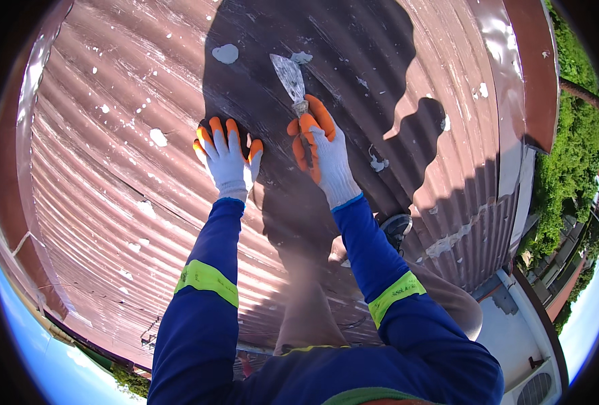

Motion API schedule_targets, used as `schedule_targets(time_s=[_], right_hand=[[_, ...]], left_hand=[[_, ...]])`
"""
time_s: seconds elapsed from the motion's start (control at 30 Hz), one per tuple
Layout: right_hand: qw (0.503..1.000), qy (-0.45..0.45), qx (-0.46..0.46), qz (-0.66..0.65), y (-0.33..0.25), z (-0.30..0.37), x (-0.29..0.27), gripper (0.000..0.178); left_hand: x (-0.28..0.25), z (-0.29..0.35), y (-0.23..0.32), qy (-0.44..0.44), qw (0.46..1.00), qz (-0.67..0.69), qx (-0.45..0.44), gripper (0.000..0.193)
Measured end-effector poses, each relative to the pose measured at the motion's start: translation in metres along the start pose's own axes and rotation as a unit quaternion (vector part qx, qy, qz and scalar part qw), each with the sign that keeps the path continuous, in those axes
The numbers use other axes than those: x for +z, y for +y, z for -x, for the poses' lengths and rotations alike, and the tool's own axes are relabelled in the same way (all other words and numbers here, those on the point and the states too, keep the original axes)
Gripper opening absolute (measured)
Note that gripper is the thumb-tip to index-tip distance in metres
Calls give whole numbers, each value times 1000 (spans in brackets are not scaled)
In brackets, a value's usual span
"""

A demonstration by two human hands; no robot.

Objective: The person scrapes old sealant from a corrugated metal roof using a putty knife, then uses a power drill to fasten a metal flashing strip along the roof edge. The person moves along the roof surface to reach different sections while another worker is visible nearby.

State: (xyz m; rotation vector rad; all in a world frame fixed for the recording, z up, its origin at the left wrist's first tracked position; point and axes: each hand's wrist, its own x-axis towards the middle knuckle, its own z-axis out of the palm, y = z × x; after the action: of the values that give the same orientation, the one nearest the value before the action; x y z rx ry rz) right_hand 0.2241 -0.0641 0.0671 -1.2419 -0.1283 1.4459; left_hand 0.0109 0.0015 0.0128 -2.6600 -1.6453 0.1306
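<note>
Putty knife (289, 77) was positioned over the partly shaded corrugated metal roof (127, 84), its handle (300, 107) gripped by curled fingers of the gloved right hand (326, 150). The gloved left hand (229, 160) lay there, fingers spread.

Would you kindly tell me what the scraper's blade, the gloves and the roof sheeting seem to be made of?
Scraper's blade: probably metal, grey, smeared whitish. Gloves: apparently white knitted fabric, with ribbed cuffs and orange, perhaps rubbery coating. Roof sheeting: likely painted metal, brown, corrugated, glinting.
</note>
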Motion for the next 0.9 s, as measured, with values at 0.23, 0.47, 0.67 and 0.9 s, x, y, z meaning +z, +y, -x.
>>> schedule_targets(time_s=[0.23,0.47,0.67,0.9], right_hand=[[773,59,-298,557,7,-7,-25,63],[957,20,-91,276,2,-16,-16,64],[982,66,-133,119,-12,5,9,70],[847,123,-328,399,-63,-98,-26,89]], left_hand=[[-3,0,2,-8,1000,-10,-2,89],[2,2,-2,3,1000,16,6,91],[4,2,-3,-14,1000,-20,1,90],[5,2,-2,19,999,-39,9,85]])
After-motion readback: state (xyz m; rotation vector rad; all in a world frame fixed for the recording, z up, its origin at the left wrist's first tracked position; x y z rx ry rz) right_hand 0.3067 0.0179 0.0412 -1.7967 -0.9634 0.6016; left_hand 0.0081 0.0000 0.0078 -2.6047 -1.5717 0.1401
